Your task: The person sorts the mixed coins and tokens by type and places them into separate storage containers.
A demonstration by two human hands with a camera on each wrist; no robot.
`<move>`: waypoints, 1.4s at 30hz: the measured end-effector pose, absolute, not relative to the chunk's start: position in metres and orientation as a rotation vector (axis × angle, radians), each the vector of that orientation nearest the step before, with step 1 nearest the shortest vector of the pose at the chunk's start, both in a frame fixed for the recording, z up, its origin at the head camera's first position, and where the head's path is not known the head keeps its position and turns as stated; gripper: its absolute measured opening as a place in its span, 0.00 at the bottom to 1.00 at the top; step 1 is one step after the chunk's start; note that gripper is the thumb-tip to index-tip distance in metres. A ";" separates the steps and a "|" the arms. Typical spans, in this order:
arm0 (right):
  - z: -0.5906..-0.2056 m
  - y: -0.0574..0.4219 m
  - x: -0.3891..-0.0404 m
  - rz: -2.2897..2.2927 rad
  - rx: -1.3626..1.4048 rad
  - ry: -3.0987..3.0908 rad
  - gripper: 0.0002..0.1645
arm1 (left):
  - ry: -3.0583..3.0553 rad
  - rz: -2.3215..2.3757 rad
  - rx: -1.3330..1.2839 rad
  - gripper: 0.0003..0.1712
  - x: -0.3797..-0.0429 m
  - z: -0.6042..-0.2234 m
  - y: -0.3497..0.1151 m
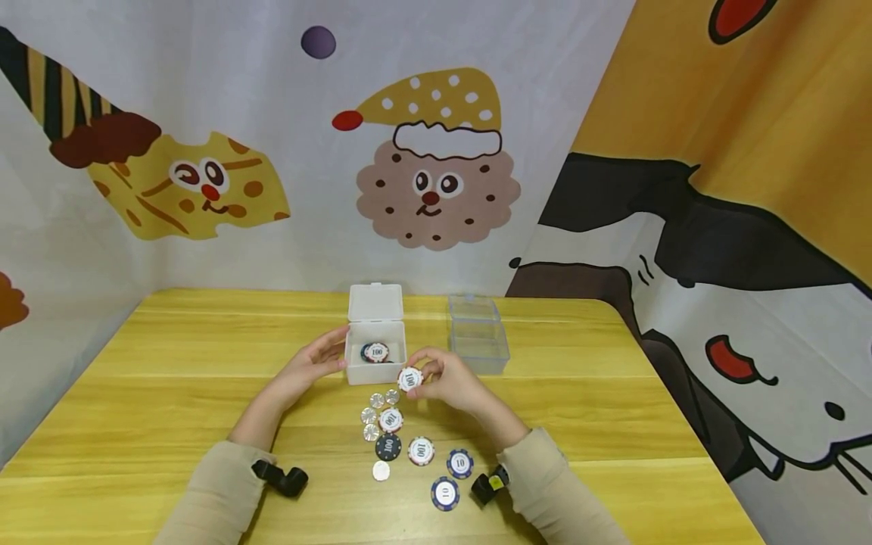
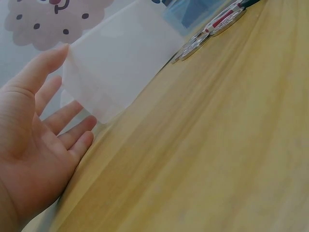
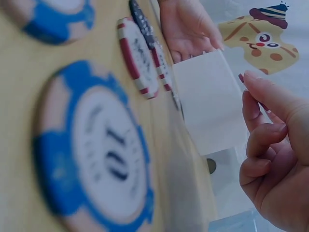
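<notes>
A small white box [image 1: 375, 362] stands mid-table with its lid [image 1: 375, 301] raised; poker chips [image 1: 375, 352] lie inside it. My left hand [image 1: 320, 362] rests against the box's left side with straight fingers [image 2: 72, 133], and the box wall [image 2: 118, 72] shows beside them. My right hand [image 1: 446, 378] pinches a red-and-white 100 chip [image 1: 410, 378] just right of the box's front corner. In the right wrist view the curled fingers [image 3: 263, 140] are close to the box [image 3: 210, 104]; the held chip is hidden there.
Loose chips lie in front of the box: several small silver ones [image 1: 371, 415], a red 100 [image 1: 390, 419], a black 100 [image 1: 388, 447], another red 100 [image 1: 421, 451], two blue 10s [image 1: 460, 463] [image 3: 96, 154]. A clear plastic box [image 1: 479, 338] stands to the right. Cartoon-printed walls surround the yellow table [image 1: 170, 393].
</notes>
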State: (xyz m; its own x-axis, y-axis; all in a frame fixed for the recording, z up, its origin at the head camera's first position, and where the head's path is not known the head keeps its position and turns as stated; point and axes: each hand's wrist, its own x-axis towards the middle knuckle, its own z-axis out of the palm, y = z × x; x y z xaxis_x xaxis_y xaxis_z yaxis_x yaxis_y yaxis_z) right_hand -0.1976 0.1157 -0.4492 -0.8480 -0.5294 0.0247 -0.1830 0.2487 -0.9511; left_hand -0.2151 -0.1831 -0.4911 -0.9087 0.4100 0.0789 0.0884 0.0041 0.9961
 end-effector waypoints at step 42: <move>-0.448 0.074 -0.249 -1.814 -0.479 2.440 0.24 | 2.069 1.977 0.515 0.36 -0.217 -0.494 -0.184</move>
State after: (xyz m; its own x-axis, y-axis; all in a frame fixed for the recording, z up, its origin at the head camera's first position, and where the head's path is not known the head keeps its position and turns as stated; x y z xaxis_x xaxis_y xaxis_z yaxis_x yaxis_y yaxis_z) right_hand -0.2485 0.0736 -0.4476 -0.9495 -0.2843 0.1328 -0.2091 0.2577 -0.9433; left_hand -0.2167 -0.1840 -0.4940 -0.9108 0.4063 0.0727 0.0911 0.0261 0.9955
